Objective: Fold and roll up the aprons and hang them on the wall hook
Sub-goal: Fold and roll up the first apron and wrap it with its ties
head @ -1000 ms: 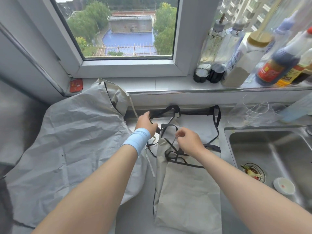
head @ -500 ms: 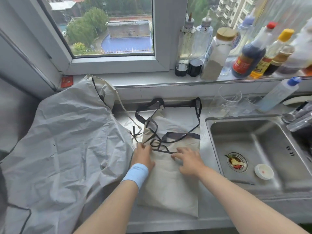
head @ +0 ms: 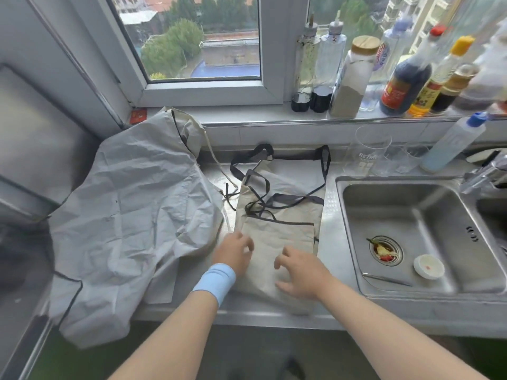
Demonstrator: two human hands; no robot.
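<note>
Both hands are loose-fingered and grip nothing: left hand and right hand rest on the near end of the folded apron, mid-counter. Best to tuck the 6 o'clock hem tight and roll evenly toward the straps at 12 — loop left free. Two aprons — the crumpled apron lies at 9 o'clock.

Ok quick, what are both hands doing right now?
Left hand: open, on the folded apron.
Right hand: open, fingers spread over it.
</note>
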